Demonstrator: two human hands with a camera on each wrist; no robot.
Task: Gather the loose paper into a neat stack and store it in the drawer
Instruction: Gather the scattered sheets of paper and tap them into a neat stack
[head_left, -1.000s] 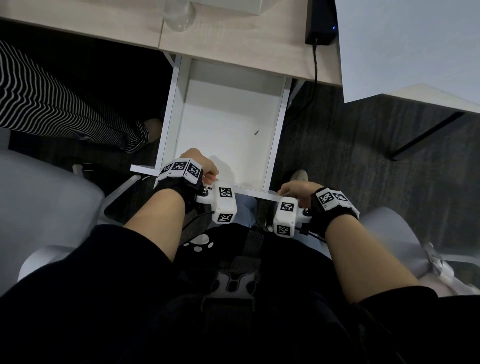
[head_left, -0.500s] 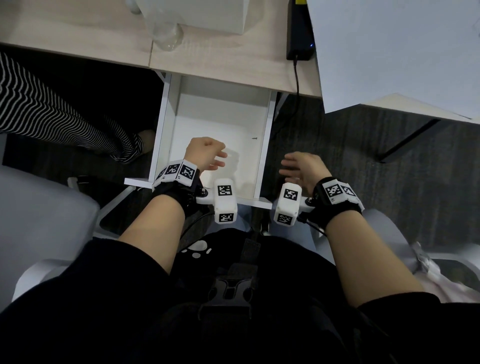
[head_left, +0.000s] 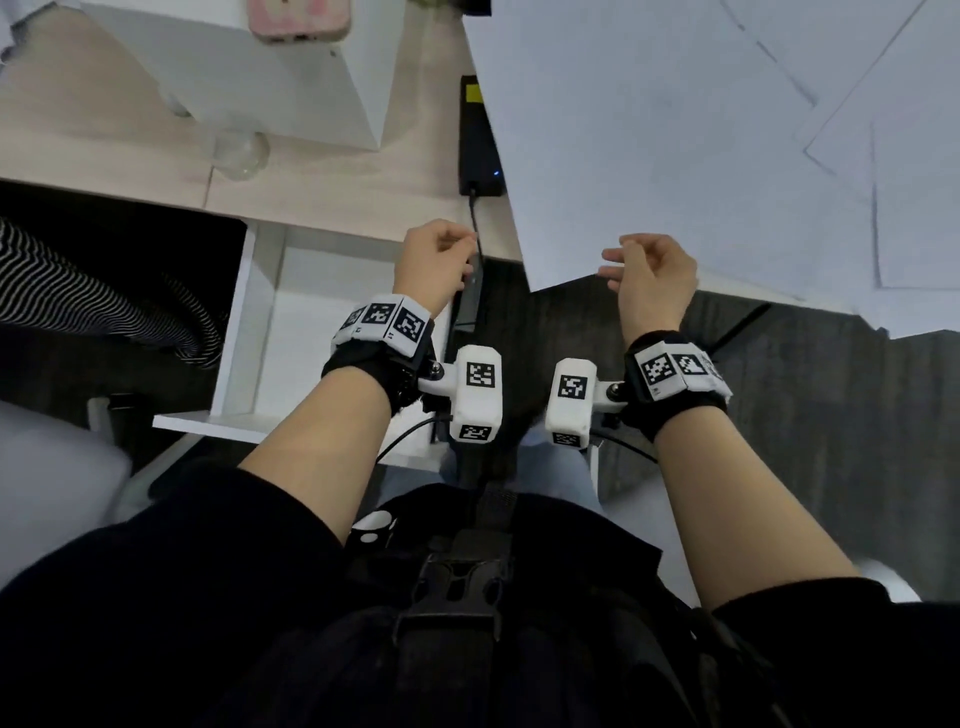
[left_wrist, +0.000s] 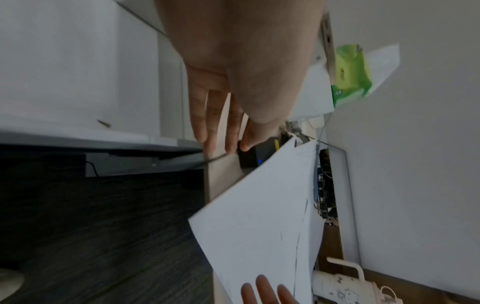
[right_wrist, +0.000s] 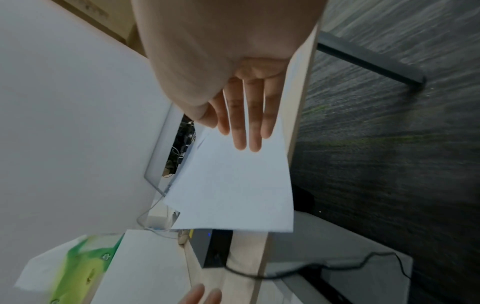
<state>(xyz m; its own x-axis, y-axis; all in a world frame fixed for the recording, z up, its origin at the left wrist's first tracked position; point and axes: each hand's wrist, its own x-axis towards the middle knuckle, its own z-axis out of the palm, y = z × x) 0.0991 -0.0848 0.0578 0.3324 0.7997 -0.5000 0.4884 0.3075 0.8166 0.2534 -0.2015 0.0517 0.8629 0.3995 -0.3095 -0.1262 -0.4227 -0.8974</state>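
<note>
drawer (head_left: 332, 312): pulled out under the desk edge, bare inside, ready to take the stack.
left hand (head_left: 434, 265): fingers loose, holding nothing, raised at the desk edge.
right hand (head_left: 652, 278): fingers relaxed, empty, just short of the nearest sheet's corner.
paper (head_left: 675, 135): loose overlapping sheets on the desk (head_left: 104, 156), one corner overhanging, so easy to catch.

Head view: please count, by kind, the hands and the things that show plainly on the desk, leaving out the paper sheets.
Hands: 2 (left hand, right hand)
pink phone: 1
white box: 1
clear container: 1
black device with a cable: 1
Total: 6
</note>
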